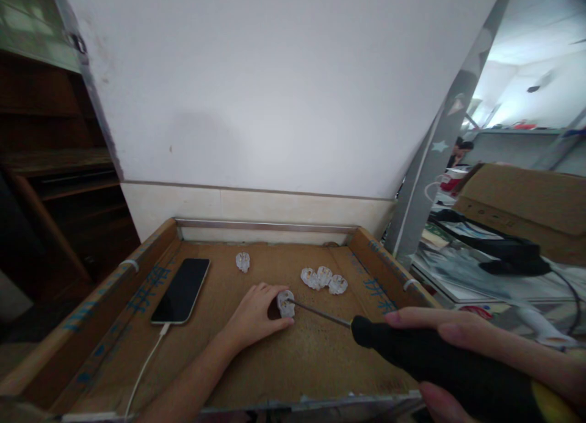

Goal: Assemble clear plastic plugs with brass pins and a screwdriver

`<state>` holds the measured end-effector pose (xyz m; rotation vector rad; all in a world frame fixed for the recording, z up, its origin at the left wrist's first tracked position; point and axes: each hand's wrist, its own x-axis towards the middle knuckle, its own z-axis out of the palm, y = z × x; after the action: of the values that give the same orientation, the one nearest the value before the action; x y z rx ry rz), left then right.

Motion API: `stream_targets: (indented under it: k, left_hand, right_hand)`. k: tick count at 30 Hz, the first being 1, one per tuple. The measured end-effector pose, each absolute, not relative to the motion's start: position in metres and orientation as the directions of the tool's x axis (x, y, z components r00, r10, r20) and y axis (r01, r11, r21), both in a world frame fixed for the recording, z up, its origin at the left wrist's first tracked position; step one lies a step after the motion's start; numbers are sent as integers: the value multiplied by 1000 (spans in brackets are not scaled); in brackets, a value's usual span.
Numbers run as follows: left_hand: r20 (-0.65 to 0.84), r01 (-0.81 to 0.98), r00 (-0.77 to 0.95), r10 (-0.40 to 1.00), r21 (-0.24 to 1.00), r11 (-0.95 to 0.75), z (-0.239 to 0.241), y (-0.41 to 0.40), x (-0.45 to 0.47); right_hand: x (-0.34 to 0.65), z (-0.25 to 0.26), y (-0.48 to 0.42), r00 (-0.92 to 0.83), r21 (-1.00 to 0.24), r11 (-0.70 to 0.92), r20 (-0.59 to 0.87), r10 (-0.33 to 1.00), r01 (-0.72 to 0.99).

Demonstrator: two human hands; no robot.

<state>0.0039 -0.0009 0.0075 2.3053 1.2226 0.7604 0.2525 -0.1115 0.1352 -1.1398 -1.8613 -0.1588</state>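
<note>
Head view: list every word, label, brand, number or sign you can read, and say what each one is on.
Tray, left side: blue characters, apparently "拼箱"; other blue marks nearby are too blurred to read.
Tray, right side: blue characters, the first apparently "拼", the rest too blurred.
Box: faint print, too blurred to read.
Phone: dark screen, no readable text.
Screwdriver: no readable text.

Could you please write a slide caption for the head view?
Left hand holds a clear part while the right hand points a screwdriver at it.
</note>
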Motion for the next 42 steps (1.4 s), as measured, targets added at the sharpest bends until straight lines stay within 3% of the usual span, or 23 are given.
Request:
stream_targets:
  k: [5, 18, 23, 26, 30, 33, 38, 42]
  left_hand:
    - [278, 608, 463, 842, 591, -530, 2, 1, 3]
    - [267, 616, 453, 851, 596, -515, 4, 0, 4]
    - [301, 602, 458, 836, 588, -541, 2, 0, 4]
    - [309, 599, 468, 828, 578, -554, 1, 1, 5]
    - [307, 598, 460, 834, 587, -546, 1, 1, 5]
    - [312, 591, 455, 834, 594, -545, 1, 1, 5]
    - [295, 597, 458, 839, 596, -536, 1, 1, 5]
    - [293, 599, 457, 840, 596, -535, 2, 0, 5]
  right_hand:
    - [238, 147, -115, -164, -359, 570, 725, 669, 739]
    - [217, 170, -117, -204, -206, 711, 872, 445, 672]
    - [207, 187, -91, -235, -196, 720, 861, 452, 666]
    - [199, 200, -70, -227, -298, 727, 818, 528, 619]
    - [188, 207, -39, -208, -582, 731, 713, 669, 357]
    - [184, 209, -21, -178, -694, 684, 661, 729, 225]
    - [178, 218, -8, -291, -773, 627, 581, 760, 93]
    - [170, 217, 1, -160, -783, 622, 614, 773, 4]
